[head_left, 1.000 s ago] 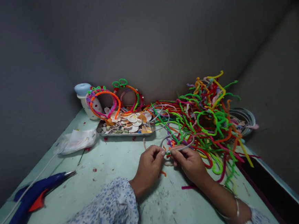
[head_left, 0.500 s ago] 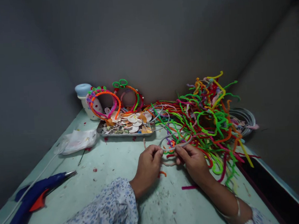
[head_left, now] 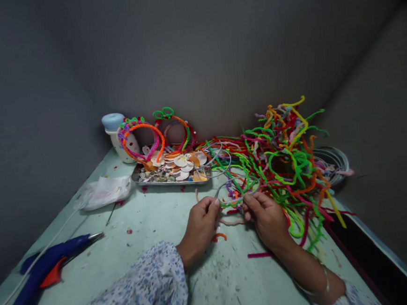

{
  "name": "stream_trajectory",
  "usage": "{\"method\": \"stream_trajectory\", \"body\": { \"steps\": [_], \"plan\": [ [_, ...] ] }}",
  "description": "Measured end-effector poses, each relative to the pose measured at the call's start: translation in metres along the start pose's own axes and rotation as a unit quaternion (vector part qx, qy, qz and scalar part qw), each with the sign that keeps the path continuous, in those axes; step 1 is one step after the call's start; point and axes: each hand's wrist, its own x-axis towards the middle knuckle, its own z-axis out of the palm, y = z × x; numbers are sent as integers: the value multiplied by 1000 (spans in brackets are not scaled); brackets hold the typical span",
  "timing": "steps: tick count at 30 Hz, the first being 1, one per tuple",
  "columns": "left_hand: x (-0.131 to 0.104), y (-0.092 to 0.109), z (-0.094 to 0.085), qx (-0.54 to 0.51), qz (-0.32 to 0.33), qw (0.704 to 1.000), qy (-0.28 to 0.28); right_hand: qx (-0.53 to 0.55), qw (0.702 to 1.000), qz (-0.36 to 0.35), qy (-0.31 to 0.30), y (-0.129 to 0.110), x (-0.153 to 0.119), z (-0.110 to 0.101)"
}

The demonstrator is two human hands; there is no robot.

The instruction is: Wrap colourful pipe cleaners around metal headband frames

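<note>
Wire (head_left: 232,200), grey and bent into a loop, is up between the two hands, reaching out toward twelve o'clock, and both grips are on it! The left hand (head_left: 200,223) has the loop's eight o'clock, thumb and forefinger closed in a pinch. Over at five o'clock, the right hand (head_left: 268,220) clamps on with its thumb on top; how its hidden fingers press, I can't tell. The hands stand apart, a short stretch of loop running between the pinches. Just nearside of it lies an orange scrap (head_left: 219,237). Round the dial from the hands: a metal tray (head_left: 172,183) of shells (head_left: 181,161) at ten o'clock, an orange headband (head_left: 141,126) beyond it, a tangled heap of pipe cleaners (head_left: 294,162) between one and two, a blue glue gun (head_left: 61,250) between eight and nine, and a plastic bag (head_left: 111,190) between nine and ten.
</note>
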Motion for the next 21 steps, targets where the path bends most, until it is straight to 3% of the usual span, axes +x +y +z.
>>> {"method": "stream_trajectory", "body": {
  "steps": [21],
  "plan": [
    [1,0,1,19,13,999,-32,15,1000,-2,-13,4,1,0]
  ]
}}
